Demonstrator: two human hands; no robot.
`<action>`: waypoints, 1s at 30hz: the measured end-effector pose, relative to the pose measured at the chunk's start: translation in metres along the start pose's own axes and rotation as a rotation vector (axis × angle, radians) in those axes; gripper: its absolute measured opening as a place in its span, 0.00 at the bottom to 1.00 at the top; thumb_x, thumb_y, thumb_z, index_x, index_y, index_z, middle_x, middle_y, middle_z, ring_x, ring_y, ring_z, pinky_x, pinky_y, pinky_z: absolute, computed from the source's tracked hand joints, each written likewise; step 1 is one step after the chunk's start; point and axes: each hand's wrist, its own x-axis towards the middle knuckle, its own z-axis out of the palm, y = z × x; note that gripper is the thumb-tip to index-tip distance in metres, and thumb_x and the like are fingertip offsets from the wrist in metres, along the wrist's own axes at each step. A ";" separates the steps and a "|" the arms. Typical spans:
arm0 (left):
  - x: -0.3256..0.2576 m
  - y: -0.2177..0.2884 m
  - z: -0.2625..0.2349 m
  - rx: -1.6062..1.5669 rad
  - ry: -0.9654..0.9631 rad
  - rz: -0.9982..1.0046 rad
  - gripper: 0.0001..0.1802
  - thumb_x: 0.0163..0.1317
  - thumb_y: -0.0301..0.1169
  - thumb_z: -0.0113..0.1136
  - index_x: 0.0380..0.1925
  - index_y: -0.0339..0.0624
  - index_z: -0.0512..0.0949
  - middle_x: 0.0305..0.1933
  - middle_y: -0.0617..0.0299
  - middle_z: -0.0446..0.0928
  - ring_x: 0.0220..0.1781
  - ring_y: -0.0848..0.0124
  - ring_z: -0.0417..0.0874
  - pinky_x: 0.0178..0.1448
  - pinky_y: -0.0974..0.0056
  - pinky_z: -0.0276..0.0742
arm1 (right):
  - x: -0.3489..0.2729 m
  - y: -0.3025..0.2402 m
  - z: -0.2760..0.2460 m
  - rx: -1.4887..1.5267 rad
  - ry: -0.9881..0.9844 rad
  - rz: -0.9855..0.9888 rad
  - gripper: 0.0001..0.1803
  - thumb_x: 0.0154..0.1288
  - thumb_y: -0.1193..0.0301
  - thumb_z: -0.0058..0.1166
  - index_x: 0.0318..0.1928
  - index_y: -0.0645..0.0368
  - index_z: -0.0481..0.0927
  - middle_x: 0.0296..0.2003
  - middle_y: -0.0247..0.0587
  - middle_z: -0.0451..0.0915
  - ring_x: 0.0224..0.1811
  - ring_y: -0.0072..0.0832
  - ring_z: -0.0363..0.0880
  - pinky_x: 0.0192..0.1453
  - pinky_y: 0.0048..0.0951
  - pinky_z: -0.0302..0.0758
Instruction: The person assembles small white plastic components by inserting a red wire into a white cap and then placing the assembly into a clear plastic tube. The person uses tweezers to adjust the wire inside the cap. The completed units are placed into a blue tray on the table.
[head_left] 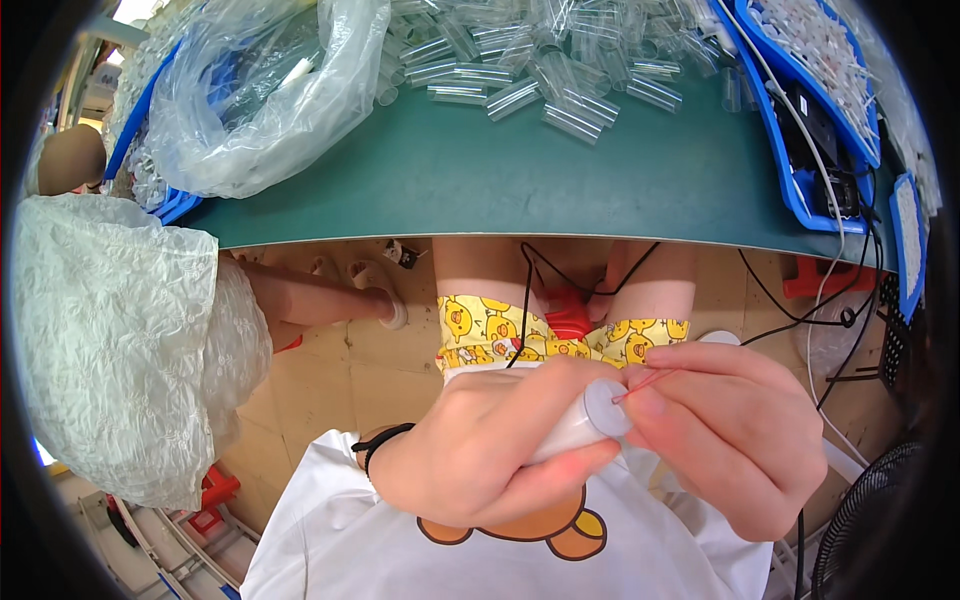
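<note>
My left hand (470,440) is wrapped round a small white cylinder (570,434) and holds it tilted in front of my chest. A round translucent end piece (604,406) faces toward my right hand. With thumb and fingers pressed together, my right hand (735,430) pinches a thin red string (648,383) that meets the middle of that end piece. Both hands are close together above my lap, off the table. The far end of the cylinder is hidden in my left palm.
Many clear plastic tubes (575,105) are heaped at the back of the green table (470,190). A clear plastic bag (270,150) lies at left, a blue tray (795,195) of small white parts at right. Black cables (780,320) hang down. Another person (120,340) sits at left.
</note>
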 end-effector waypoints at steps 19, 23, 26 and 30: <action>-0.004 -0.008 0.003 -0.325 0.018 -0.233 0.15 0.62 0.27 0.49 0.47 0.33 0.64 0.24 0.56 0.74 0.21 0.66 0.76 0.26 0.68 0.70 | -0.015 0.016 0.023 0.038 0.118 0.005 0.20 0.36 0.69 0.67 0.30 0.71 0.77 0.24 0.47 0.76 0.19 0.32 0.74 0.21 0.26 0.72; -0.002 -0.008 -0.002 -0.234 -0.015 -0.139 0.14 0.63 0.28 0.46 0.46 0.32 0.65 0.26 0.55 0.73 0.22 0.66 0.75 0.27 0.67 0.69 | -0.017 0.015 0.027 0.063 0.168 0.031 0.22 0.34 0.68 0.69 0.28 0.71 0.77 0.20 0.41 0.72 0.15 0.26 0.69 0.14 0.22 0.64; -0.003 -0.012 0.001 -0.264 0.009 -0.141 0.14 0.63 0.28 0.46 0.45 0.31 0.65 0.26 0.54 0.73 0.22 0.65 0.74 0.26 0.67 0.68 | -0.020 0.020 0.035 0.077 0.200 -0.025 0.15 0.39 0.76 0.61 0.29 0.75 0.76 0.19 0.40 0.71 0.14 0.25 0.68 0.12 0.21 0.63; -0.004 -0.004 0.000 -0.253 -0.034 -0.238 0.13 0.62 0.29 0.42 0.41 0.29 0.66 0.25 0.58 0.74 0.23 0.71 0.73 0.28 0.70 0.68 | -0.025 0.020 0.035 0.146 0.208 -0.055 0.15 0.34 0.78 0.60 0.27 0.75 0.76 0.18 0.40 0.70 0.14 0.25 0.67 0.11 0.21 0.62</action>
